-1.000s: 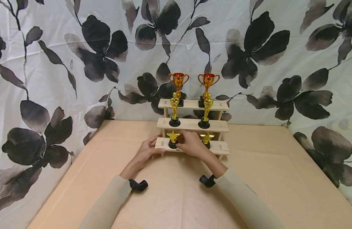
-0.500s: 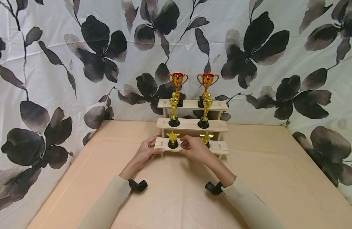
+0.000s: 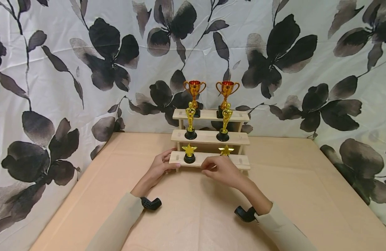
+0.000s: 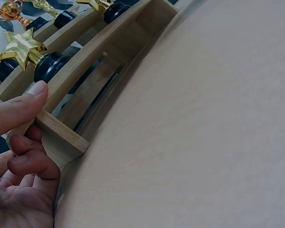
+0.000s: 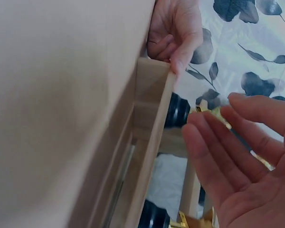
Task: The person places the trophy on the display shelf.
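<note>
Gripping the left end of the stand [image 3: 208,159], the left hand [image 3: 160,166] has its thumb laid along the top edge of the lowest step and its other fingers curled round the end board beneath — the left wrist view shows this plainly. The stand is a small wooden three-step rack at the far middle of the tabletop [image 3: 193,216], backed against a flowered curtain [image 3: 86,69]. The right hand [image 3: 222,170] hovers just in front of the lowest step, fingers loosely spread and relaxed, holding nothing; from the right wrist view its palm faces the step with a clear gap between them. On that lowest step the left star trophy [image 3: 189,153] stands upright on its black base, just right of the gripping thumb, touched by neither hand. A second star [image 3: 226,150] shows behind the right hand's knuckles, its base hidden. One step up stand two gold figures [image 3: 190,120] on black bases, and on the top step two gold cups [image 3: 194,92] with red insides — each pair set left and right, well spaced. Both forearms wear pale sleeves [image 3: 117,223], with a black camera mount [image 3: 151,203] at each wrist.
</note>
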